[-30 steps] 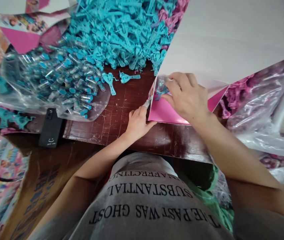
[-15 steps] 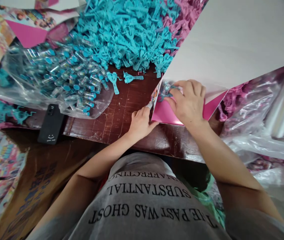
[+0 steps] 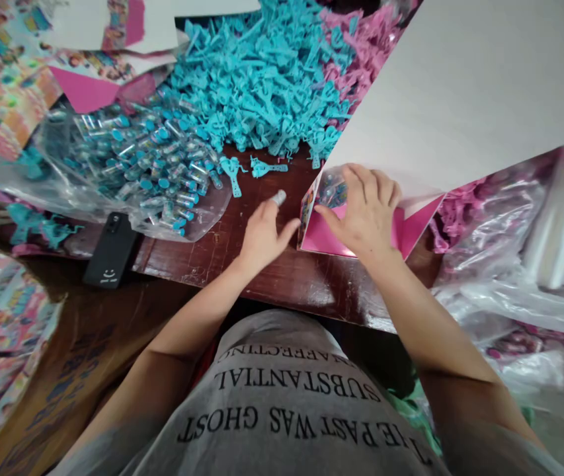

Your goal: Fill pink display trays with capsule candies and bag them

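Our right hand [image 3: 365,215] presses its bent fingers on the clear packet [image 3: 332,192] at the pink card [image 3: 328,239]. Our left hand [image 3: 262,235] rests loosely open, empty, just left of the card.

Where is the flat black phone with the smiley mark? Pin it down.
In the head view the flat black phone lies on the dark wooden table, to the person's left, at the near edge of the clear plastic bag of blue-capped tubes.

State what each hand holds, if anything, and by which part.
The right hand presses the clear blister on the pink card; the left hand holds nothing, thumb beside the card's edge.
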